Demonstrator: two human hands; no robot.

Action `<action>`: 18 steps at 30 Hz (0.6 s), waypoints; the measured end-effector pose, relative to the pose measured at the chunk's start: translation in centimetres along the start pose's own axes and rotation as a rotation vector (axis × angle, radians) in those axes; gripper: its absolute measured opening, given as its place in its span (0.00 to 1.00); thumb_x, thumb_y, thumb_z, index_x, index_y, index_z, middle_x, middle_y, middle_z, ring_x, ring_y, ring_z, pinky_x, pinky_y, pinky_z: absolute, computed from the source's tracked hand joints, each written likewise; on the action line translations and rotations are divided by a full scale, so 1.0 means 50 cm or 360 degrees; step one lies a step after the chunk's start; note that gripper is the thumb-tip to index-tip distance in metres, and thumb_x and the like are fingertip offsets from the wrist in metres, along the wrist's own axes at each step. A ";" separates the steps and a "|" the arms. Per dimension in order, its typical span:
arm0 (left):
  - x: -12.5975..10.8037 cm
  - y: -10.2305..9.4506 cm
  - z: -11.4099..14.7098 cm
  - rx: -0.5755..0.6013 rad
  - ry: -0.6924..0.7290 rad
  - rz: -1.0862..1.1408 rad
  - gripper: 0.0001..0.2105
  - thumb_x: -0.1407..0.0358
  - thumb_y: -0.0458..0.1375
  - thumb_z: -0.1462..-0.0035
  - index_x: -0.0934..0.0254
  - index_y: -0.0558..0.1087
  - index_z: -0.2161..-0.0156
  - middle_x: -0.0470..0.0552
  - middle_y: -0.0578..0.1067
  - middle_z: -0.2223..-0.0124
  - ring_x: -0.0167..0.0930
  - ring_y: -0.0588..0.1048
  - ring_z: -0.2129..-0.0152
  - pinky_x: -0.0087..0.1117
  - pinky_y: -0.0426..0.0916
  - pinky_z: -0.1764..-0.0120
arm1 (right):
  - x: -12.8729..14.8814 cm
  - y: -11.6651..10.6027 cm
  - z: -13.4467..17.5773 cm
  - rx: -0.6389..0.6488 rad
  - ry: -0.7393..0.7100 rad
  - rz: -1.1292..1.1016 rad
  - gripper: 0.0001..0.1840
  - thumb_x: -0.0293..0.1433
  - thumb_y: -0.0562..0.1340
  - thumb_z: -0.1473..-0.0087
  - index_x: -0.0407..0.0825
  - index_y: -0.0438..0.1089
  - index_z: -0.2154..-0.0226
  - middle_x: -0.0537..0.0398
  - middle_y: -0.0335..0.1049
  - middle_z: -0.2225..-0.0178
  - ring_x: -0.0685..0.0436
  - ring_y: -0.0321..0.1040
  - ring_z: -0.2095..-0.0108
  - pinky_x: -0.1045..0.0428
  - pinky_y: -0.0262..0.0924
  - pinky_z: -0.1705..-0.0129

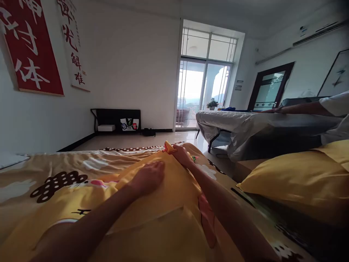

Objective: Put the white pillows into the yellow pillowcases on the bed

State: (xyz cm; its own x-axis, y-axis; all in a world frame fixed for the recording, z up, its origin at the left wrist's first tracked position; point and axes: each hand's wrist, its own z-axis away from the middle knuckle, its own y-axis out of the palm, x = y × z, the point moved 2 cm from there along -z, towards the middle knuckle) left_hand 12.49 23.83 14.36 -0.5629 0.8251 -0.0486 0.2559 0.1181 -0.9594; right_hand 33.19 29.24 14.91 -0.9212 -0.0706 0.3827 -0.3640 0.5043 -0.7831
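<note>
Right hand [181,154]: grasping yellow cloth [176,189]; left hand [148,177] beside it, grip unclear. Step: apparently arranging; next likely needs smoothing between.

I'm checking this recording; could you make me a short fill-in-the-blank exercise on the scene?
1. The ____ hand grips a corner of the yellow cloth.
2. The brown printed patch on the patterned sheet has white ____.
3. The hanging red scroll bears ____ characters.
4. Right of the white box sits a printed ____.

Missing words: right; dots; white; bag.
</note>
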 end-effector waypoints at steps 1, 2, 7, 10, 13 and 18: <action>-0.033 0.032 -0.023 0.0029 -0.0030 0.0051 0.25 0.61 0.42 0.37 0.68 0.55 0.37 0.63 0.57 0.35 0.42 0.56 0.38 0.48 0.54 0.40 | -0.007 0.005 0.001 0.0015 0.0029 0.0040 0.10 0.34 0.57 0.45 0.49 0.71 0.64 0.56 0.74 0.66 0.48 0.65 0.67 0.56 0.52 0.66; -0.056 0.069 -0.038 0.0102 -0.0060 0.0060 0.30 0.56 0.45 0.38 0.65 0.48 0.34 0.63 0.49 0.32 0.48 0.49 0.36 0.56 0.51 0.41 | -0.017 0.010 0.003 0.0021 0.0073 0.0088 0.10 0.34 0.56 0.44 0.49 0.71 0.62 0.54 0.74 0.65 0.46 0.66 0.65 0.55 0.52 0.66; -0.082 0.237 -0.022 0.0333 0.0082 -0.0148 0.41 0.50 0.56 0.47 0.53 0.41 0.33 0.65 0.31 0.31 0.56 0.30 0.36 0.73 0.33 0.47 | -0.104 0.051 0.031 0.0058 0.0335 0.0288 0.15 0.31 0.50 0.38 0.48 0.67 0.54 0.43 0.73 0.61 0.40 0.69 0.59 0.51 0.55 0.61; -0.069 0.274 0.004 0.0559 0.0232 -0.0180 0.49 0.62 0.63 0.56 0.51 0.39 0.33 0.65 0.33 0.31 0.58 0.33 0.36 0.74 0.34 0.48 | -0.159 0.101 0.050 0.0152 0.0416 0.0286 0.17 0.33 0.48 0.37 0.48 0.66 0.51 0.42 0.74 0.60 0.39 0.70 0.58 0.49 0.57 0.59; -0.063 0.267 0.011 0.0690 0.0300 -0.0108 0.46 0.66 0.59 0.54 0.52 0.39 0.33 0.64 0.39 0.31 0.57 0.39 0.36 0.72 0.35 0.46 | -0.197 0.157 0.072 0.0217 0.0499 0.0222 0.17 0.35 0.50 0.37 0.49 0.66 0.51 0.42 0.74 0.59 0.38 0.70 0.55 0.47 0.56 0.55; -0.061 0.251 0.000 0.0758 0.0330 0.0014 0.37 0.65 0.51 0.46 0.49 0.42 0.33 0.59 0.45 0.31 0.50 0.44 0.35 0.69 0.35 0.44 | -0.237 0.221 0.111 0.0251 0.0746 -0.0004 0.13 0.34 0.54 0.39 0.49 0.71 0.58 0.43 0.75 0.61 0.37 0.69 0.53 0.43 0.54 0.51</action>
State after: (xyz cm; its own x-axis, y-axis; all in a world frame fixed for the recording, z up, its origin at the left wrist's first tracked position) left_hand 17.43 22.79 2.48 -0.3826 0.9227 -0.0473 -0.1532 -0.1139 -0.9816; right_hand 39.34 30.87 -0.98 -0.7723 0.3417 0.5355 -0.4158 0.3655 -0.8328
